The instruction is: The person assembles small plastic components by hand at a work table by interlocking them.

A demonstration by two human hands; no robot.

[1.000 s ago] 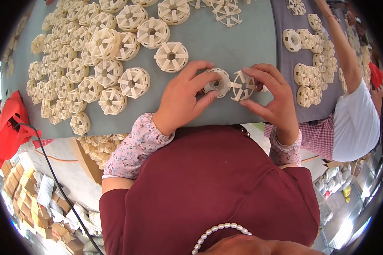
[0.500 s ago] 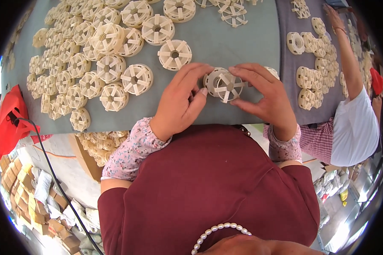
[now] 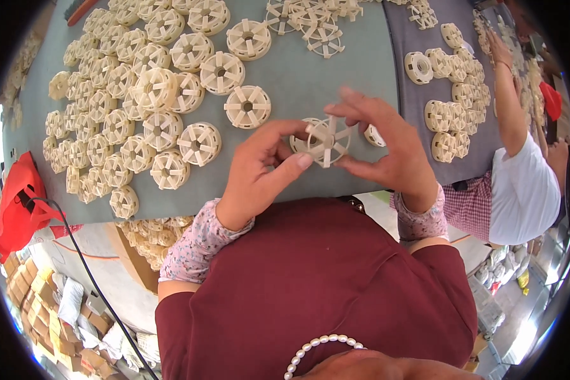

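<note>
Near the table's front edge, both hands are at two cream plastic parts. My left hand [image 3: 256, 171] is closed on a thick round plastic ring [image 3: 297, 143], with its thumb at the front and its fingers behind. A thin spoked plastic disc [image 3: 329, 142] is tilted in front of that ring and partly covers it. My right hand [image 3: 392, 145] pinches this disc at its right rim, thumb below and fingers above; its upper fingers are blurred. I cannot tell whether the two parts touch. Another plastic ring [image 3: 374, 135] lies partly hidden behind my right hand.
Many assembled spoked wheels [image 3: 199, 144] cover the left of the green-grey table [image 3: 361, 63]. Loose spoked discs [image 3: 323, 38] are heaped at the back. To the right, a darker tabletop [image 3: 411, 95] holds more rings [image 3: 418, 68], and a co-worker's arm [image 3: 505, 95] reaches over parts.
The spoked disc has tilted and moved left and down with my right hand, whose upper fingers have lifted and spread. The whole view has shifted, showing more of the table's far side.
</note>
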